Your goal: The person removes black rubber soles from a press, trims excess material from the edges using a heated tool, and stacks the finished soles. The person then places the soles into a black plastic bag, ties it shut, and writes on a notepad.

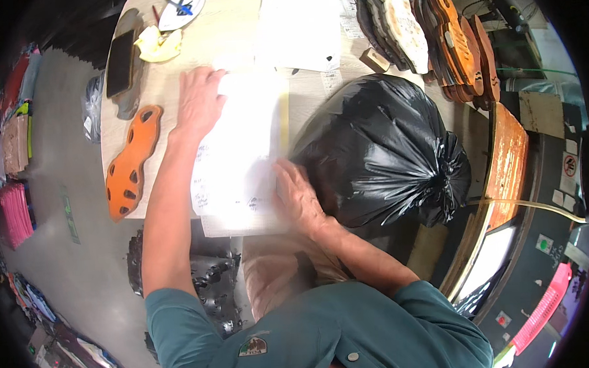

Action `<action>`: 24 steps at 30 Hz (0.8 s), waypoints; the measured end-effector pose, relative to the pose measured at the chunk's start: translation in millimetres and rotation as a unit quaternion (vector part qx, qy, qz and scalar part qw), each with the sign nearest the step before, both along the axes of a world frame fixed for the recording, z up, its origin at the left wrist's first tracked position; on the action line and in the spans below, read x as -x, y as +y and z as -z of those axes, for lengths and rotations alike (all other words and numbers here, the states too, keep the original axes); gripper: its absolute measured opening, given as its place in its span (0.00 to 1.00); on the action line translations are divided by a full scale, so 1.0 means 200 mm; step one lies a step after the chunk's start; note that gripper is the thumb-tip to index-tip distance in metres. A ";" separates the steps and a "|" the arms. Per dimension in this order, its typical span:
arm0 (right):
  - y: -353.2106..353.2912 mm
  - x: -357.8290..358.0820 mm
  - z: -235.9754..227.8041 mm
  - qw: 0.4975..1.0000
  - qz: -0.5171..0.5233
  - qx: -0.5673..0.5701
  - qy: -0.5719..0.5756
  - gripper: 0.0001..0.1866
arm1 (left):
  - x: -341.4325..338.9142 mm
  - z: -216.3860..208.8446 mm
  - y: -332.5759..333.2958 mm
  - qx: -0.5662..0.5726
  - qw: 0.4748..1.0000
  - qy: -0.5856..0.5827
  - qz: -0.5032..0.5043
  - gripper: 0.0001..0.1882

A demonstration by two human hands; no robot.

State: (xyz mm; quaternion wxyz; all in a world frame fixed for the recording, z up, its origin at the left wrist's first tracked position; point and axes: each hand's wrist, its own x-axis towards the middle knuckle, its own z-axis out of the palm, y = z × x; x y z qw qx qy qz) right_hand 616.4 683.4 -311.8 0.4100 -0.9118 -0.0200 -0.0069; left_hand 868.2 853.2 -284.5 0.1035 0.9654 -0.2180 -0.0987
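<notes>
A stack of white paper sheets [241, 166] with handwriting along its lower left lies before me, much of it washed out by glare. My left hand [202, 99] is at the upper left edge of the stack, its fingers bent round toward the sheets. At the lower right edge, my right hand [298, 194] rests with fingers extended and slightly apart, touching the paper. Just right of that hand sits a full, knotted black plastic bag [385, 147]. An orange wavy template with dark oval holes [132, 161] lies left of my left forearm.
A dark phone [120, 63], a yellow crumpled piece [159, 45] and a white tray with pens [182, 10] occupy the table's far left. More white sheets [297, 29] lie beyond. Several stacked brown and orange shaped pieces [456, 42] and a small wooden block [374, 60] stand far right.
</notes>
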 end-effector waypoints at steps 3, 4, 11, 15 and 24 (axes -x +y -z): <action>-0.03 -0.02 -0.03 0.997 0.000 -0.076 0.031 0.31 | -0.01 -0.04 0.05 -0.026 0.998 0.025 -0.059 0.24; -0.03 -0.02 -0.04 0.993 -0.002 -0.101 0.056 0.31 | -0.02 -0.06 0.09 -0.039 0.997 0.015 -0.070 0.23; -0.05 0.02 -0.11 0.990 -0.025 -0.131 0.049 0.30 | -0.42 -0.27 0.38 0.024 0.988 -0.148 -0.033 0.19; -0.06 0.10 -0.14 0.995 -0.050 -0.056 0.058 0.27 | -0.57 -0.30 0.35 0.025 0.980 -0.196 0.016 0.19; 0.04 0.45 -0.19 0.917 0.197 -0.108 0.330 0.22 | -0.72 -0.02 0.21 -0.012 0.960 -0.245 0.136 0.20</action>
